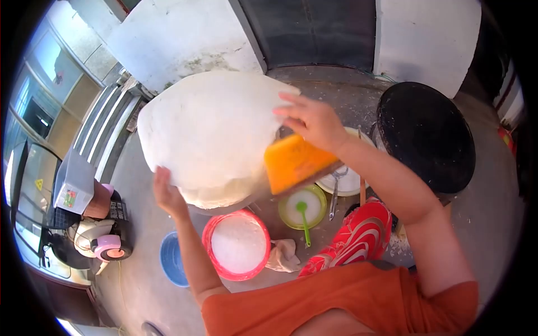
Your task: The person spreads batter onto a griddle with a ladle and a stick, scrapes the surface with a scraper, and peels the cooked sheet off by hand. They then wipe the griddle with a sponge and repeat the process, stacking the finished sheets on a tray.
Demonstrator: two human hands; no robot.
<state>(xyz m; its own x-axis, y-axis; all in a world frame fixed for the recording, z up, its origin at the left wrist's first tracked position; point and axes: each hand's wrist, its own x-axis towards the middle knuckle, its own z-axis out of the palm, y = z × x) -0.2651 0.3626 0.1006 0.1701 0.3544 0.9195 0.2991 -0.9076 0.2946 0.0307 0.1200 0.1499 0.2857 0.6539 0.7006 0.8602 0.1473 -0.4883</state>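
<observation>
A broad, thin white sheet of flatbread (pixel 216 129) lies over a thick stack whose layered, cream-coloured edge (pixel 224 195) shows below it. At the sheet's lower left edge is my left hand (pixel 168 193), fingers stretched out and touching or close to it. My right hand (pixel 314 123) is by the upper right edge, somewhat blurred, with its fingers spread. Just beneath that hand is an orange flat-sided thing (pixel 300 162) with a brownish lower edge; its kind and what supports it I cannot make out.
A round black griddle (pixel 426 134) stands at the right. Near my legs are a red basin (pixel 206 241) of white contents, a blue basin (pixel 171 260), a cloth (pixel 284 256) and a green bowl (pixel 284 215) with a green ladle (pixel 302 208). A vehicle (pixel 33 213) is at the left.
</observation>
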